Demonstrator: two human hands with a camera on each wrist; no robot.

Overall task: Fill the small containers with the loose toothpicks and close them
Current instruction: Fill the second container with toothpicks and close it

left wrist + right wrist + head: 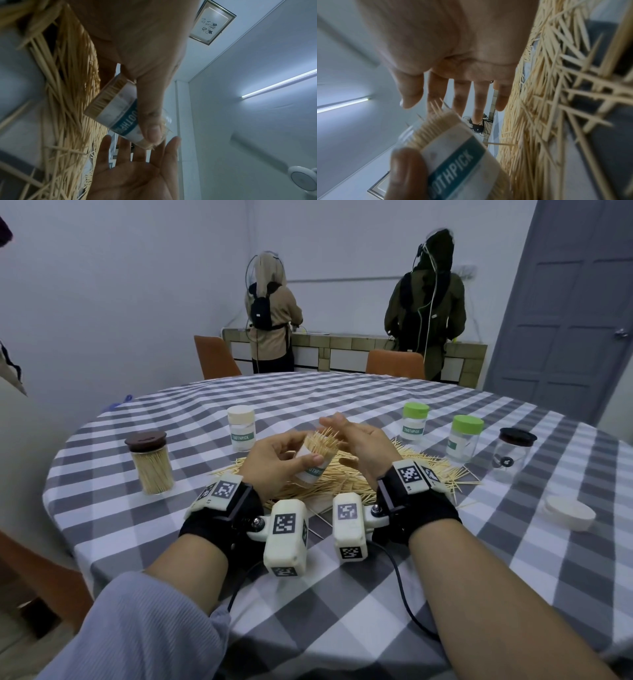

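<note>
The left hand (274, 460) grips an open, labelled toothpick container (313, 465), tilted and packed with toothpicks, above the loose toothpick pile (346, 481) at the middle of the checked table (342, 594). The right hand (359, 443), fingers straight and spread, holds nothing, its palm against the protruding tips.

An open clear jar (313, 463) with a teal "TOOTHPICK" label is tilted above the desk, packed with toothpicks whose tips stick out of its mouth. Under and around it a loose pile (346, 477) of pale toothpicks sprawls. A brown-lidded jar (150, 462) stands full at left. A cream-lidded jar (241, 428), two green-lidded jars (415, 421) (465, 438) and a black-lidded jar (512, 451) stand upright. A cream lid (569, 512) lies at right.
</note>
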